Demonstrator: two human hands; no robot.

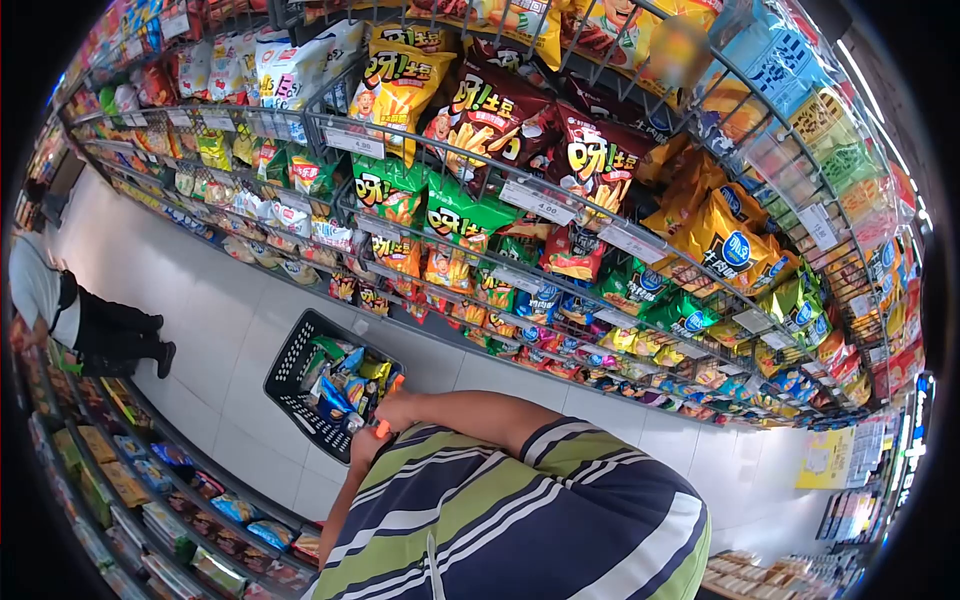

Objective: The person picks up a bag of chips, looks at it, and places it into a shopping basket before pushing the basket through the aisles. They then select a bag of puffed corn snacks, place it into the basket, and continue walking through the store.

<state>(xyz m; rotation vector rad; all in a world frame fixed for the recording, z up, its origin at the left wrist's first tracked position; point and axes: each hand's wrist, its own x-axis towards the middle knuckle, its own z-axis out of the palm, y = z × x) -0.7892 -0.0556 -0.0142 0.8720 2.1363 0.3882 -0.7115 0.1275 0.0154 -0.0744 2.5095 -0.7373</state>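
Note:
Both my hands grip the orange handle (383, 429) of a black shopping basket (284, 392) just in front of my body. My right hand (400, 409) is closed around the bar on the upper side in this view. Lower down, my left hand (367, 443) is closed on it too, partly hidden by my striped shirt. Inside the basket lie several packets, among them a blue packet (335, 398), a green one (326, 348) and a yellow one (378, 371).
A long wire shelf of snack bags (490, 120) runs along one side of the aisle, with price tags (537, 200) on its edges. Lower shelves of packets (235, 507) line the other side. Farther along the tiled floor (235, 335) stands a person (70, 310) in dark trousers.

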